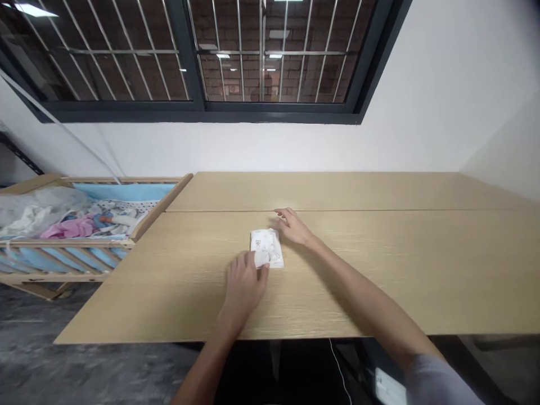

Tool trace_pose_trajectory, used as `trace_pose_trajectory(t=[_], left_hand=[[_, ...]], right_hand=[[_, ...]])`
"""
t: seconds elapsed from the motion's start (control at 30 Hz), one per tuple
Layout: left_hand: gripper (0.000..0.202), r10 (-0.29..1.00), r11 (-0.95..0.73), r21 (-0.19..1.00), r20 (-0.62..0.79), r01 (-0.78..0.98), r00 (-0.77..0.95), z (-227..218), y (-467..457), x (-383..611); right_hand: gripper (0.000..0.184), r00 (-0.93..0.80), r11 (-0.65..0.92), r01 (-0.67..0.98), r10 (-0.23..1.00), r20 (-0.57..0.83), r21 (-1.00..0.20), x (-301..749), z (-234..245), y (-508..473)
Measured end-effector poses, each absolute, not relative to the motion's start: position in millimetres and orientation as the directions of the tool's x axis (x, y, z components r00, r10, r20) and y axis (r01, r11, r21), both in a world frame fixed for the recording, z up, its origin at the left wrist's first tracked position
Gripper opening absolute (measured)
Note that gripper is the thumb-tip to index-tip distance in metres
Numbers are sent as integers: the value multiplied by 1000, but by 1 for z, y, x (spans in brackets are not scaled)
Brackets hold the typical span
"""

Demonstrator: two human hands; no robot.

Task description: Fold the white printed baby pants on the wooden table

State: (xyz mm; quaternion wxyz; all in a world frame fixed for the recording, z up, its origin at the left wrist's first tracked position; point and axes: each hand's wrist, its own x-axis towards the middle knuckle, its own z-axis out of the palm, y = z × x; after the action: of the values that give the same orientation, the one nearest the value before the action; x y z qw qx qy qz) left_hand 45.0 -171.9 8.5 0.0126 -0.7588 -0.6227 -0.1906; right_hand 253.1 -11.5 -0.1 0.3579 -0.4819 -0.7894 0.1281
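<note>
By a wooden cot (97,243), the left hand (244,284) covers the near corner of a white printed packet (270,247) on the pale wood table (379,270), its grip unclear; the right hand (293,228) lies open, released, at the packet's far edge; slick film could slide away under a loose hold.

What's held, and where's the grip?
The left hand appears to grip the white printed packet at its near left corner. The right hand is open at the far edge; contact cannot be told.
</note>
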Motion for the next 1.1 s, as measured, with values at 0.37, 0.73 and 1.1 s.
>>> trace_pose_trajectory(t=[0.37, 0.73, 1.1], left_hand=[[49, 989, -56, 13, 140, 998, 54, 18, -125, 54], [33, 964, -253, 82, 104, 964, 244, 49, -178, 1], [50, 975, 152, 426, -212, 892, -65, 55, -305, -167]], right_hand=[[27, -262, 458, 542, 889, 377, -705, 224, -16, -44], [20, -350, 316, 455, 923, 160, -832, 180, 9, -100], [35, -573, -100, 3, 815, -84, -995, 32, 10, -253]])
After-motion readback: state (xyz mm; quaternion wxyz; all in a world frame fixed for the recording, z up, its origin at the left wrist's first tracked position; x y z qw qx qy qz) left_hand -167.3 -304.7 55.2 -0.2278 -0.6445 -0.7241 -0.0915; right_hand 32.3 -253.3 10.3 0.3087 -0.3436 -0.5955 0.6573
